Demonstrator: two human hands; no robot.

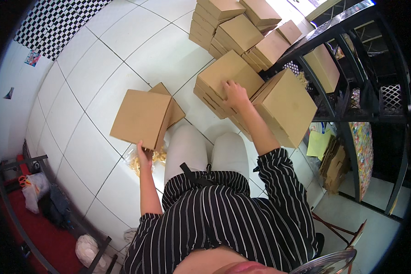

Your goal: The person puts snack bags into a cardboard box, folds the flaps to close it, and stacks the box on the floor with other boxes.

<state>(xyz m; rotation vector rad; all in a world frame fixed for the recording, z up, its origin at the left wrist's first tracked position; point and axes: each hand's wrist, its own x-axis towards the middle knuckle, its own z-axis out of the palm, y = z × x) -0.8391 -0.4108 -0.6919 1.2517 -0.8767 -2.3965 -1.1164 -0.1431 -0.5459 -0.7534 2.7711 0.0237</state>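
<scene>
My left hand (144, 156) grips a closed brown cardboard box (142, 116) by its near lower edge, thumb up against the side. That box is tilted, and part of another piece of cardboard (176, 108) shows behind it. My right hand (235, 94) lies on the near part of the top of a stacked cardboard box (231, 73), its fingers bent and slightly apart. Right of that forearm stands a larger-looking cardboard box (286, 106). Tan rubber bands, it seems, in a clear plastic bag (135, 162) lie on the floor below my left hand's box.
More stacked cardboard boxes (239, 32) stand on the white tiled floor (102, 85) at the far side. A black shelving rack (342, 120) rises on the right, with flattened cardboard (334, 164) beside it. At lower left is a metal-framed rack with a red surface (37, 233), holding orange-handled scissors (23, 181).
</scene>
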